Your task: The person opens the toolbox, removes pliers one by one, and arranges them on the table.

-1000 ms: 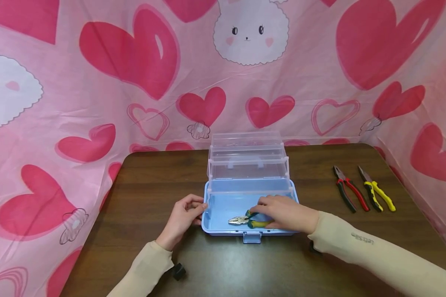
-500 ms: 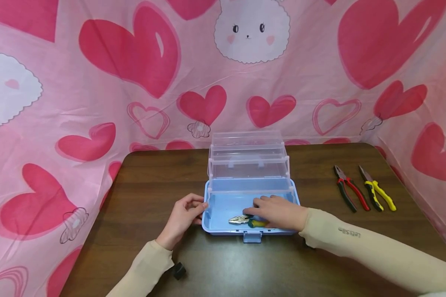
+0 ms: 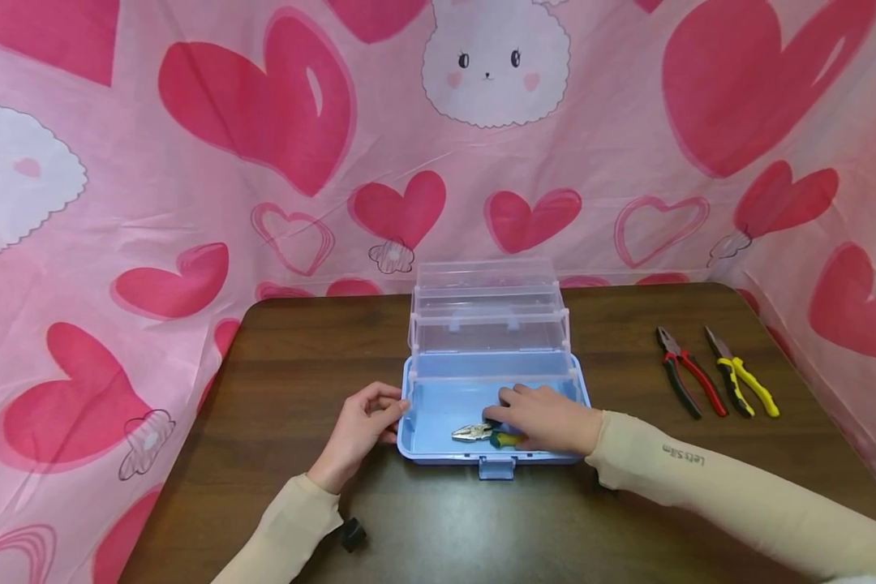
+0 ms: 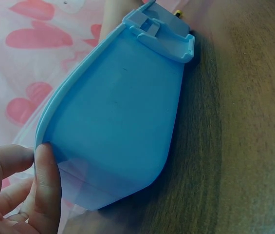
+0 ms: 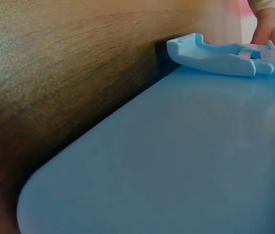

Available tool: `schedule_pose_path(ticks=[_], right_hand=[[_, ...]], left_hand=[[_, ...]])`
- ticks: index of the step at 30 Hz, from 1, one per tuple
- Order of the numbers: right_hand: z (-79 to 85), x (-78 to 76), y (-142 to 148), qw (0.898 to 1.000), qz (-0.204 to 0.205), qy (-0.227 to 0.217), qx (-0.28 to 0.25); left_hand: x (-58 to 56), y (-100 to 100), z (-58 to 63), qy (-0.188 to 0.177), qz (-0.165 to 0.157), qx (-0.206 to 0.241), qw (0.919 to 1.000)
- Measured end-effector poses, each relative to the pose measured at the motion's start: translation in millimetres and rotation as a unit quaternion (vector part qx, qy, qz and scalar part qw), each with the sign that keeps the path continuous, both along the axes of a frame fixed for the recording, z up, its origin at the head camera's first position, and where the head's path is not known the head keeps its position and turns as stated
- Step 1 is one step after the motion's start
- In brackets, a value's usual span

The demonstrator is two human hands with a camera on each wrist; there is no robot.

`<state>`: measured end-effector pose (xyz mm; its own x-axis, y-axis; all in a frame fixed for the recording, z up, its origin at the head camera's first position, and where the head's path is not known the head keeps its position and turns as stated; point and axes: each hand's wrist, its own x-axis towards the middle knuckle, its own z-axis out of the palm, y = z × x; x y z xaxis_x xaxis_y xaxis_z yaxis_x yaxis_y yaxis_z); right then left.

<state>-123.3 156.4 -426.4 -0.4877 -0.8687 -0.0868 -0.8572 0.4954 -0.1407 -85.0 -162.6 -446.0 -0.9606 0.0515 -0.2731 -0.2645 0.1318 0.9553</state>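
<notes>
A light blue toolbox (image 3: 438, 450) stands with its lid up on the table. My left hand (image 3: 359, 430) pinches the box's left rim between thumb and fingers, as the left wrist view also shows. Inside, near the front wall, lie combination pliers (image 3: 473, 432) with silver jaws pointing left and green-and-yellow handles. Over those handles is my right hand (image 3: 547, 418), its fingers curled down and holding them; the handle ends are hidden beneath it. The right wrist view shows only the box's outside wall (image 5: 156, 146) and its front latch (image 5: 220, 56), not the right hand.
Clear plastic trays (image 3: 489, 324) are folded up at the back of the toolbox. To the right lie red-and-black pliers (image 3: 689, 373) and yellow-and-black long-nose pliers (image 3: 740, 373). A pink heart-print cloth (image 3: 299, 162) hangs behind the wooden table (image 3: 307, 341).
My right hand has shifted a little left over the pliers' handles and covers more of them. The pliers are almost where they were. My left hand has stayed on the rim.
</notes>
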Motion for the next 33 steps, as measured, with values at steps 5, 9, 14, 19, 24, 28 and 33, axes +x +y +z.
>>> schedule_pose_path(ticks=[5, 9, 14, 19, 24, 28, 33], right_hand=[[-1.7, -1.1, 2.7, 1.000, -0.010, -0.004, -0.007], [-2.6, -2.8, 6.4, 0.999, -0.016, -0.024, -0.024], [-2.6, -5.2, 14.0, 0.997, -0.006, -0.054, -0.063], [1.1, -8.3, 22.9, 0.989, -0.014, -0.128, -0.078], [2.1, -12.4, 31.6, 0.975, -0.021, -0.200, -0.096], [2.1, -13.0, 38.2, 0.964, -0.010, -0.232, -0.128], [5.7, -11.8, 43.7, 0.944, -0.023, -0.279, -0.175]], left_hand=[[-0.4, -0.1, -1.7, 0.001, 0.000, -0.004, 1.0000], [-0.5, 0.1, -1.5, 0.001, 0.001, -0.001, 1.0000], [-0.7, 0.3, -1.6, 0.000, -0.001, 0.000, 1.0000], [-0.2, -0.4, -2.1, -0.002, 0.000, -0.004, 1.0000], [0.2, -0.8, -4.0, -0.003, -0.002, -0.002, 1.0000], [0.1, 0.3, -3.7, 0.000, -0.005, -0.001, 1.0000], [0.0, 0.2, -1.8, 0.000, 0.001, -0.003, 1.0000]])
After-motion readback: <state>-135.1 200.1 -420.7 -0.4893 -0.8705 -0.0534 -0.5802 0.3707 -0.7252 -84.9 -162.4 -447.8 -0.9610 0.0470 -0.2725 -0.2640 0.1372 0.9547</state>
